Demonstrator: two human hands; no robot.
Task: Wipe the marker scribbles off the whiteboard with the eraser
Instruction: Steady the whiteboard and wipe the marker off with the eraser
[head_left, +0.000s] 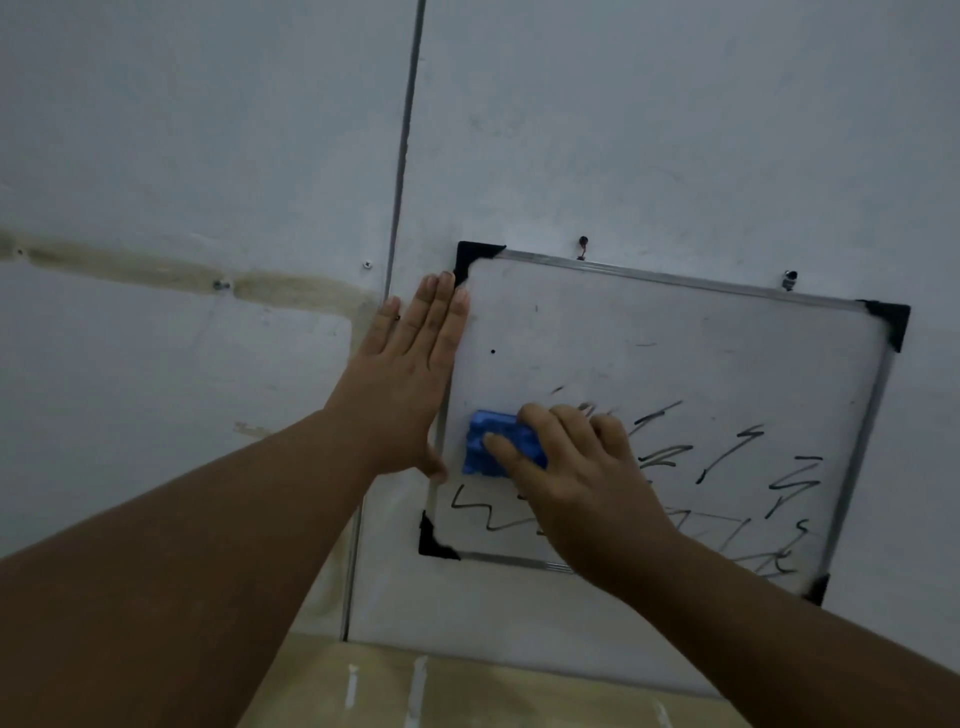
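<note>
A small whiteboard (649, 332) with a metal frame and black corner caps hangs tilted on a grey wall. Its upper half is mostly wiped; black marker scribbles (727, 457) cover the lower half, with a zigzag at the lower left. My right hand (576, 478) presses a blue eraser (498, 447) flat against the board near its left edge, fingers wrapped over it. My left hand (410, 374) lies flat and open on the wall, its fingers overlapping the board's left frame near the top corner.
The board hangs from two screws (583, 241) in the wall. A vertical seam (402, 156) runs down the wall left of the board. A stained horizontal strip (182, 273) crosses the left wall. A pale wooden surface (467, 686) lies below.
</note>
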